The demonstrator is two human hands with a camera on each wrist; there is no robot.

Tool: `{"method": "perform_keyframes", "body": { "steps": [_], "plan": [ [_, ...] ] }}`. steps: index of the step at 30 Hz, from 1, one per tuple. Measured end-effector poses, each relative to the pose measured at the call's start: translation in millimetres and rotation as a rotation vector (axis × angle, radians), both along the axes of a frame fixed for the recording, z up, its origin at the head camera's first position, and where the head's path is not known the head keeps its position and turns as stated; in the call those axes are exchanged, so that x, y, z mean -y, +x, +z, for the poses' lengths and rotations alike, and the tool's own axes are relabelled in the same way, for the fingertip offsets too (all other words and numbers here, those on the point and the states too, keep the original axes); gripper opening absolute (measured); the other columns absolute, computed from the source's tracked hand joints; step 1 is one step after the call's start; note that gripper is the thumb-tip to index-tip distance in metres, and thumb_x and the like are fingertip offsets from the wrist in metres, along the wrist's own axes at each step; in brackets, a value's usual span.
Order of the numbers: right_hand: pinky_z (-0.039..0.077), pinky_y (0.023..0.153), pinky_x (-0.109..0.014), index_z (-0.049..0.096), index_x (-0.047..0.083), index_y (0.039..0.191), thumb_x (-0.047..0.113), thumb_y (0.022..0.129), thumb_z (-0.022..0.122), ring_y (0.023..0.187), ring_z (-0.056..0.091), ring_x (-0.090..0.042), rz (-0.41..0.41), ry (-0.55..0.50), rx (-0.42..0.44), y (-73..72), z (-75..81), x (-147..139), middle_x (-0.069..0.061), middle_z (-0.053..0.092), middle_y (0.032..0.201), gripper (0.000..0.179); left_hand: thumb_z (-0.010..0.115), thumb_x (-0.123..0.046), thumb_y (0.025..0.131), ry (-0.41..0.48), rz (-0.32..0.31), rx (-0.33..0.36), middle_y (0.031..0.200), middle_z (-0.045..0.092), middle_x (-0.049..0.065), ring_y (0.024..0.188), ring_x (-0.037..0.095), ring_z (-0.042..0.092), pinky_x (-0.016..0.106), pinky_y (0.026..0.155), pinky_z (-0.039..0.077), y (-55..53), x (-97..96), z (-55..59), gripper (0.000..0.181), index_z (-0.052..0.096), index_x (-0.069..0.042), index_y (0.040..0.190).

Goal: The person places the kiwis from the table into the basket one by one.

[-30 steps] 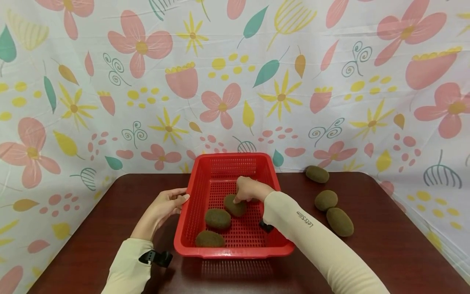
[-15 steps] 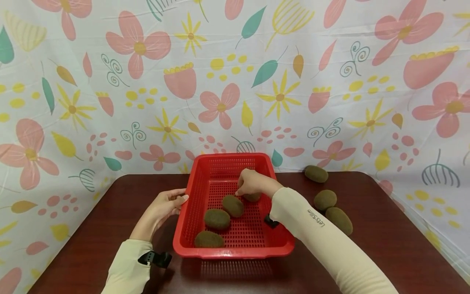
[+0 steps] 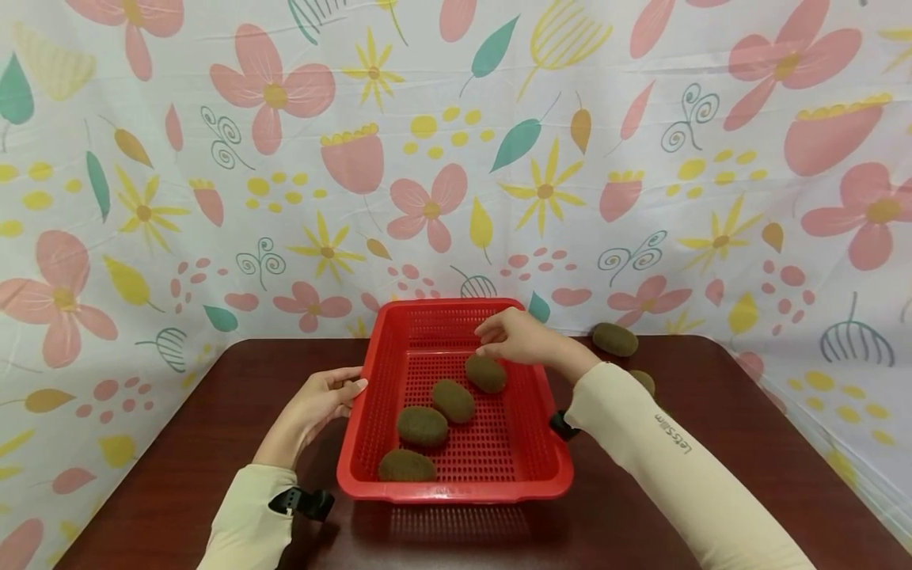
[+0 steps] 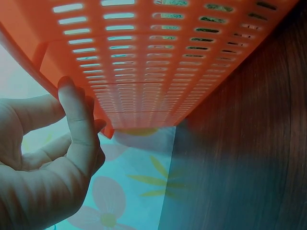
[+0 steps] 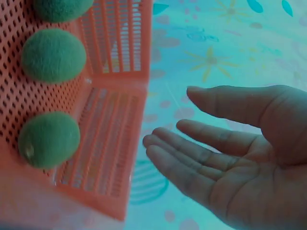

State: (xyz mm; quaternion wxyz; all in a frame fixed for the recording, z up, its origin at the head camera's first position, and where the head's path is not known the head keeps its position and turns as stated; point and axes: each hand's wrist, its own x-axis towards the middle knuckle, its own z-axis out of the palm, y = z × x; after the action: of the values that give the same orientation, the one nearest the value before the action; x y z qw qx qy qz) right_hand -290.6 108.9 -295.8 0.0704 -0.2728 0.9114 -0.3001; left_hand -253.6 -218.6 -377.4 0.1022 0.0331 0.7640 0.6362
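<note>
A red plastic basket (image 3: 456, 491) with perforated walls stands on the dark table. My left hand (image 3: 321, 408) pinches its left rim; in the left wrist view the fingertips (image 4: 72, 96) are at the rim's edge. Inside, several brown fuzzy kiwis lie in a slanting line: a front one (image 3: 407, 465), two in the middle (image 3: 423, 426) and the farthest kiwi (image 3: 486, 373). Over the basket's right part, just above that farthest kiwi, is my right hand (image 3: 523, 336). Its thumb and fingers are spread apart with nothing between them, as the right wrist view shows.
Right of the basket, a kiwi (image 3: 615, 339) lies near the table's back edge and another kiwi (image 3: 644, 382) is partly hidden behind the right sleeve (image 3: 663, 443). A flower-patterned cloth (image 3: 442, 158) hangs behind the wooden table (image 3: 285, 356).
My right hand has let go of a kiwi beside the middle ones, risen and moved right and back, its fingers now spread. The farthest kiwi in the basket has come into view. My left hand stays put.
</note>
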Motion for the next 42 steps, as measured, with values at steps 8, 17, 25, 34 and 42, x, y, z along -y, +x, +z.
{"method": "perform_keyframes", "body": {
  "steps": [8,17,25,34,42],
  "plan": [
    [0.053,0.086,-0.043,0.058,-0.007,0.126,0.013,0.094,0.062,0.105,0.063,-0.032,0.015,-0.06,-0.047,3.0,2.9,-44,-0.02,0.065,0.116,0.037,0.056,-0.013,0.098,0.0,0.007,0.009,0.09,0.061,0.01,0.074,0.019,0.062,0.033,0.073,0.056,-1.4,-0.2,-2.3,0.047,0.045,0.002,0.14],
    [0.049,0.091,-0.049,0.06,-0.005,0.125,0.016,0.095,0.062,0.105,0.063,-0.032,-0.063,-0.089,-0.093,2.5,-8.1,-92,-0.02,0.066,0.114,0.037,0.057,-0.014,0.098,-0.003,0.008,0.009,0.092,0.061,0.011,0.075,0.02,0.062,0.035,0.074,0.056,-3.1,0.2,-2.5,0.046,0.046,0.0,0.14],
    [0.05,0.088,-0.047,0.062,-0.008,0.119,0.016,0.092,0.066,0.102,0.064,-0.034,-0.147,-0.098,-0.099,1.8,-25.5,-130,-0.02,0.068,0.108,0.036,0.056,-0.013,0.098,0.003,0.011,0.014,0.092,0.061,0.011,0.075,0.019,0.062,0.033,0.072,0.056,-3.2,0.2,-3.0,0.046,0.046,0.001,0.14],
    [0.053,0.081,-0.042,0.061,-0.011,0.119,0.018,0.093,0.065,0.101,0.064,-0.038,-0.281,-0.065,-0.099,-1.5,-56.1,-181,-0.025,0.066,0.111,0.039,0.057,-0.014,0.098,-0.014,0.011,0.007,0.091,0.06,0.01,0.075,0.02,0.061,0.035,0.074,0.056,-3.1,-0.8,-5.3,0.046,0.046,0.001,0.14],
    [0.053,0.076,-0.044,0.059,-0.012,0.119,0.025,0.092,0.066,0.102,0.06,-0.042,-0.367,0.02,-0.05,2.1,-75.8,-213,-0.025,0.066,0.109,0.046,0.056,-0.014,0.098,-0.02,0.008,0.005,0.091,0.06,0.011,0.075,0.02,0.062,0.034,0.073,0.056,-2.5,0.0,-4.2,0.046,0.045,0.001,0.141]
  ]
}}
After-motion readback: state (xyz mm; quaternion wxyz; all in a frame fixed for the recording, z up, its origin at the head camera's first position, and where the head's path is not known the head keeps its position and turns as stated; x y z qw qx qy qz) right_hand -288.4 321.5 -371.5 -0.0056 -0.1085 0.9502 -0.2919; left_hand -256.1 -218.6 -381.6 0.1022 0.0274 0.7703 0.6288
